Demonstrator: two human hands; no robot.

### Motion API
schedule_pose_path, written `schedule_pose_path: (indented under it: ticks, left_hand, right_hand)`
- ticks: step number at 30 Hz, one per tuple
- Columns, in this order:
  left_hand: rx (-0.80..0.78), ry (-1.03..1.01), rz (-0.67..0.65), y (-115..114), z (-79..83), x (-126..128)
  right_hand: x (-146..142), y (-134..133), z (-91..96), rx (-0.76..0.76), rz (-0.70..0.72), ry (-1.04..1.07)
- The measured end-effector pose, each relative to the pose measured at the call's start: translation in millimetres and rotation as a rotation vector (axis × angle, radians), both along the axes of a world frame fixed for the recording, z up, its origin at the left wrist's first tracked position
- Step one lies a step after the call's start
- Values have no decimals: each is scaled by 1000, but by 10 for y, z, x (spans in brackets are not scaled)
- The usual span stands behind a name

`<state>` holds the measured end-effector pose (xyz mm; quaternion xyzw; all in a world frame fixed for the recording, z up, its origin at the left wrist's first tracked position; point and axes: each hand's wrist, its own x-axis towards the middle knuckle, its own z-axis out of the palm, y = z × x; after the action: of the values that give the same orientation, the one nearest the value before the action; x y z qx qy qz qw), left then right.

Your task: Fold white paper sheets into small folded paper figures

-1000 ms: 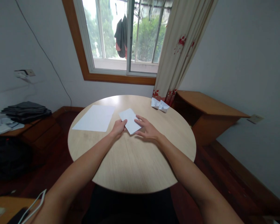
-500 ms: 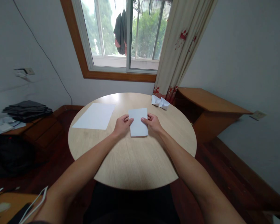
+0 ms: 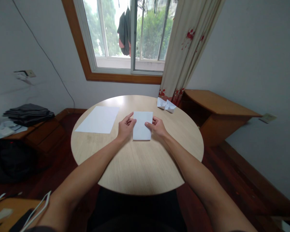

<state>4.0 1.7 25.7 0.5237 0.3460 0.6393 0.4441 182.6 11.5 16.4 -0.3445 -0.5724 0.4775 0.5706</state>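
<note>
A white folded sheet of paper [image 3: 142, 130] is held over the middle of the round table. My right hand [image 3: 158, 126] grips its right edge, thumb on top and fingers underneath. At the opposite edge is my left hand [image 3: 126, 127], its thumb pressed to the paper's upper left side. The left forefinger points forward along that edge, and the other fingers curl in. Farther left lies a flat white sheet of paper [image 3: 99, 119]. Near the table's back right edge stands a folded white paper shape [image 3: 166, 105] with pointed corners.
The round wooden table [image 3: 140, 170] has a straight-cut look at neither side. A brown desk [image 3: 222, 103] stands to the right, by a curtain [image 3: 181, 58]. Dark folded cloth [image 3: 29, 114] lies on a low cabinet at left, with a black bag [image 3: 13, 159] below.
My left thumb has slid back toward the paper's edge and the left forefinger has straightened forward. The folded sheet has turned slightly and squared up. My right hand keeps its grip.
</note>
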Motion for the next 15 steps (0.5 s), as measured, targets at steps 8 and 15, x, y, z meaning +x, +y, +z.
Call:
schedule_pose_path:
  ticks: [8,15]
  left_hand:
    - [57,8,9,47,-62,-2]
    - [60,20,21,58,-78,-7]
  right_hand:
    - [-7,17,-24,38,-1,-44]
    - [-23,-37,54,50,-29,-23]
